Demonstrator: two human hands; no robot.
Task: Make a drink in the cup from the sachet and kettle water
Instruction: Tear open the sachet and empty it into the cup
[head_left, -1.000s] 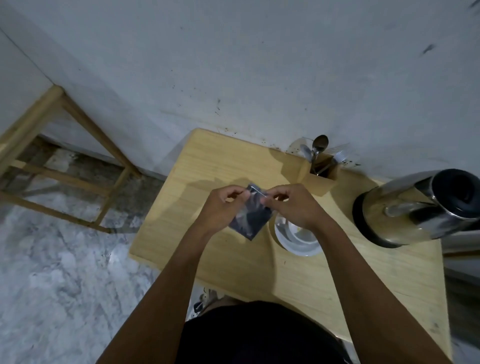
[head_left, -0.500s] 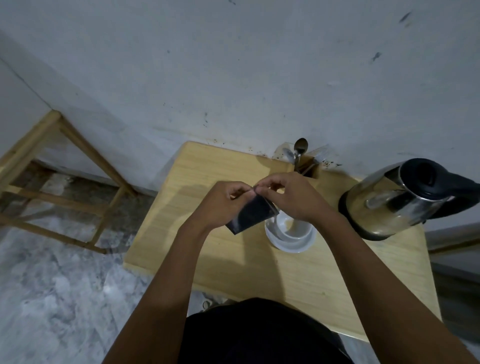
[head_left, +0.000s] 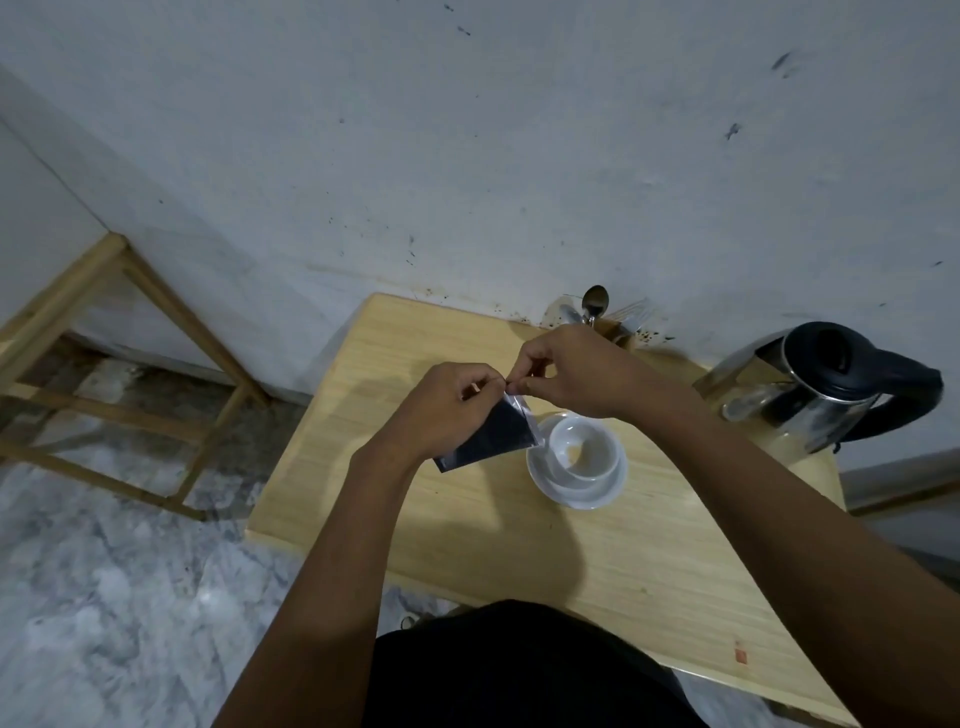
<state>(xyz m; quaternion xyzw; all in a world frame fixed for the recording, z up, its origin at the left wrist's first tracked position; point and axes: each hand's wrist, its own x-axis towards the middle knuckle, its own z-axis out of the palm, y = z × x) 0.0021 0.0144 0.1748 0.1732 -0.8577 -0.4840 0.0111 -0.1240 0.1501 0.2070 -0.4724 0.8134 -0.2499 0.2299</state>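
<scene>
Both hands are raised together above the light wooden rectangular table (head_left: 613, 561), and both grip the same item. The left hand (head_left: 447, 410) is closed on the upper left portion of the dark, flat, square foil sachet (head_left: 493, 436), with thumb and fingers pinched at its top edge. The right hand (head_left: 576, 374) pinches the top right corner of the sachet between thumb and forefinger. The fingertips of the 2 hands meet at the sachet's top edge, where a pale strip of the packet shows between them. Whether the seal is torn cannot be told.

The sachet hangs tilted, its lower corner pointing down and to the left, just beside and above the left rim of the white round ceramic cup (head_left: 584, 449). The cup stands upright on a white round saucer (head_left: 576, 493) near the middle of the table; its interior appears empty.

The polished steel electric kettle with black lid and handle (head_left: 821, 395) stands at the far right corner of the table, well apart from the cup. A wooden cutlery holder (head_left: 618, 330), partly hidden behind the right hand, stands against the grey wall (head_left: 467, 156) and holds a metal spoon (head_left: 595, 301) and other utensils. A wooden frame (head_left: 119, 332) stands on the marbled floor to the left.
</scene>
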